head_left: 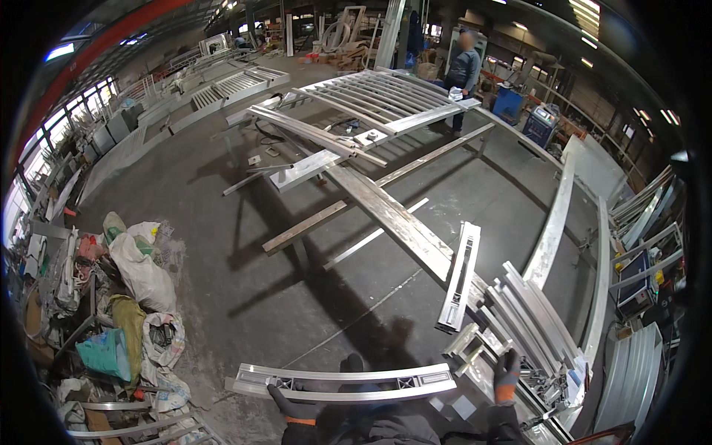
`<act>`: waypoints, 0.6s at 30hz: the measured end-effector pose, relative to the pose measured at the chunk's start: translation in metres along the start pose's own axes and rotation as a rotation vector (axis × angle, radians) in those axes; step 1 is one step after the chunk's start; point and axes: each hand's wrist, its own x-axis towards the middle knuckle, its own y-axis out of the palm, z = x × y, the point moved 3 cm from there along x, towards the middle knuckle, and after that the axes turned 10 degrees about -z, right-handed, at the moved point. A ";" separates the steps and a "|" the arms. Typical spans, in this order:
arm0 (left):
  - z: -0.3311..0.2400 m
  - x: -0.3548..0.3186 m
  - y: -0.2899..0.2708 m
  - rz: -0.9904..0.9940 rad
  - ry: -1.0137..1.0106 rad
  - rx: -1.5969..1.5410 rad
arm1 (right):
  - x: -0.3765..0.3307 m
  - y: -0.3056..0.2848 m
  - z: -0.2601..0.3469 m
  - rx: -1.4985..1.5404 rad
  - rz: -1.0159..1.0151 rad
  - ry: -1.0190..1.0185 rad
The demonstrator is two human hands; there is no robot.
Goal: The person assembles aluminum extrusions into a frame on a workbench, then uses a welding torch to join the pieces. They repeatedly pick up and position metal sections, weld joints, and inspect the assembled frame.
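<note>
My left hand (291, 406), in a dark glove with an orange cuff, grips the near edge of a curved aluminium profile (341, 382) that lies across in front of me. My right hand (507, 374), gloved the same way, rests on a stack of aluminium profiles (530, 319) at my right, beside a short bracket piece (471, 348). A straight slotted profile (460, 276) lies tilted just beyond the stack. The right hand's fingers look spread on the metal; nothing is seen enclosed in them.
A long metal beam (389, 211) runs away toward a barred gate frame (371, 100) on trestles. Filled bags and scrap (137, 297) pile up at the left. A person (464, 70) stands at the far end. Long curved profiles (556, 215) and machines line the right side.
</note>
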 end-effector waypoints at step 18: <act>0.045 0.237 0.236 0.101 0.176 0.441 | 0.020 0.421 0.241 -0.313 1.063 -0.661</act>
